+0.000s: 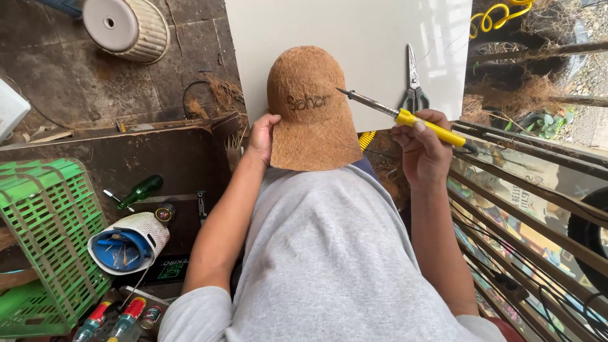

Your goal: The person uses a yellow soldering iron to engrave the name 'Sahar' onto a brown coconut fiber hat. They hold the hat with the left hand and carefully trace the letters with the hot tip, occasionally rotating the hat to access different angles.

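Head view: domed brown coconut-fibre shell (315,111), coarse, with dark burnt lettering, edge pinched by left hand (261,137) fingers; right hand (420,147) fingers wrap yellow-handled soldering iron (405,117).

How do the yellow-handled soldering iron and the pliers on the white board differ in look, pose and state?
The soldering iron is gripped in the right hand; the pliers lie untouched on the white board.
The iron has a yellow handle; the pliers' handles are dark.
The iron slants, tip toward the coir cap; the pliers point up the picture.
Both have metal tips.
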